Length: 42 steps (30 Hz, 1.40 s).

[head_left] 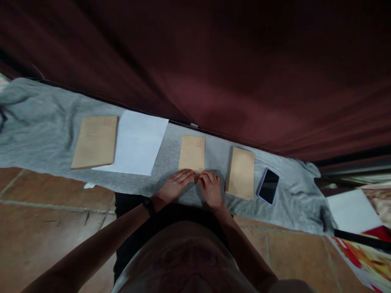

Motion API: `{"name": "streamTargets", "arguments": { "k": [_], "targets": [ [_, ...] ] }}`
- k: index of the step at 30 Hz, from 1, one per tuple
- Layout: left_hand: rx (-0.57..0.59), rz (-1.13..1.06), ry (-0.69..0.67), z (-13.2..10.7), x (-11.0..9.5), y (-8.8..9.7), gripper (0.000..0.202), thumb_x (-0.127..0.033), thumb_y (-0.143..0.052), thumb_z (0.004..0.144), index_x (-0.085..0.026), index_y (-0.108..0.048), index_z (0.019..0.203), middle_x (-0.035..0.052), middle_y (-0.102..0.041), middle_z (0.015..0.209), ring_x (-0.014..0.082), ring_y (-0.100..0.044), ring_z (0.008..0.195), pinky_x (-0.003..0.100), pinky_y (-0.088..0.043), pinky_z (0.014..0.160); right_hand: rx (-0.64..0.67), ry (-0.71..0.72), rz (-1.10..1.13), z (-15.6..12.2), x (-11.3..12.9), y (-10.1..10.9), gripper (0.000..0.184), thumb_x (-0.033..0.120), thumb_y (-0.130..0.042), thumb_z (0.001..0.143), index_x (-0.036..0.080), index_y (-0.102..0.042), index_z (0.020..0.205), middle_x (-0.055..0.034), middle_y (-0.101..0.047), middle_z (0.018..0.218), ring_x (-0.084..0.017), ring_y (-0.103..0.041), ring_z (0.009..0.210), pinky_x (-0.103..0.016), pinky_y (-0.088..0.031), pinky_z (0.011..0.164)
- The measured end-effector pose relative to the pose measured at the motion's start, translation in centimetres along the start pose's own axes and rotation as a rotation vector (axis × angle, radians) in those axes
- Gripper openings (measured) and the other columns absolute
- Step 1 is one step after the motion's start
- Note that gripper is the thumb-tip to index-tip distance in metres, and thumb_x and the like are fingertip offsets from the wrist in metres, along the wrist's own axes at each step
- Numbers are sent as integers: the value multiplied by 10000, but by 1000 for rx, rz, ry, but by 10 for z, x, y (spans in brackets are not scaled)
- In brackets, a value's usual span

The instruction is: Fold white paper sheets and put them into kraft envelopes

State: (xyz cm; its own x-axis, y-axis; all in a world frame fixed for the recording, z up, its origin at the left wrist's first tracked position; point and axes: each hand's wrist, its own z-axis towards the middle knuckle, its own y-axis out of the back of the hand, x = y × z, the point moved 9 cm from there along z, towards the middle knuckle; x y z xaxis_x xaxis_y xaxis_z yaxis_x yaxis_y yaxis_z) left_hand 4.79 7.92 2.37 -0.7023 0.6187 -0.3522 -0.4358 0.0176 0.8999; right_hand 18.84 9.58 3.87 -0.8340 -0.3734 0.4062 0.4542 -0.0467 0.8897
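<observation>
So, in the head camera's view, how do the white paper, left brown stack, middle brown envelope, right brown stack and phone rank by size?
1. White paper, though partly covered
2. Left brown stack
3. Middle brown envelope and right brown stack: too alike to rank, the envelope being partly covered
4. Phone

Single head-worn view from above, forward and steeply downward, fairly near the hands (174,187).
</observation>
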Motion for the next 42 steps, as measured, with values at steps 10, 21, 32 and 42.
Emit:
{"name": "streamTargets", "arguments": {
  "k": [10,21,32,42],
  "targets": [
    [10,158,-24,-22,-19,10,489,-201,-499,988,-84,-566,1458,183,-586,1515,274,-509,1459,450,-396,1244,96,179,-2,-32,48,-28,579,356,-485,1072,125,-411,1598,-125,-465,1626,-238,-415,1523,-432,-335,1279],
    [-12,152,87,-46,-6,20,577,-359,-510,1030,-163,-445,1569,147,-523,1577,267,-485,1477,448,-366,1254,102,149,-97,-40,11,-9,644,385,-551,1049,149,-373,1621,-125,-417,1645,-264,-404,1532,-467,-284,1297],
    [-204,131,402,-29,13,29,261,-316,-495,1006,-227,-660,1187,123,-748,1166,297,-698,1083,453,-557,959,40,93,-75,-44,10,-8,649,356,-589,1025,139,-396,1606,-153,-425,1639,-303,-417,1519,-526,-294,1280],
    [-318,-349,845,-17,64,20,569,-317,-740,809,-195,-528,1324,-9,-684,752,248,-699,694,365,-551,657,-29,3,-92,-36,17,-12,569,302,-579,1006,83,-502,1525,-192,-520,1571,-337,-466,1469,-548,-327,1243]
  ]
}}
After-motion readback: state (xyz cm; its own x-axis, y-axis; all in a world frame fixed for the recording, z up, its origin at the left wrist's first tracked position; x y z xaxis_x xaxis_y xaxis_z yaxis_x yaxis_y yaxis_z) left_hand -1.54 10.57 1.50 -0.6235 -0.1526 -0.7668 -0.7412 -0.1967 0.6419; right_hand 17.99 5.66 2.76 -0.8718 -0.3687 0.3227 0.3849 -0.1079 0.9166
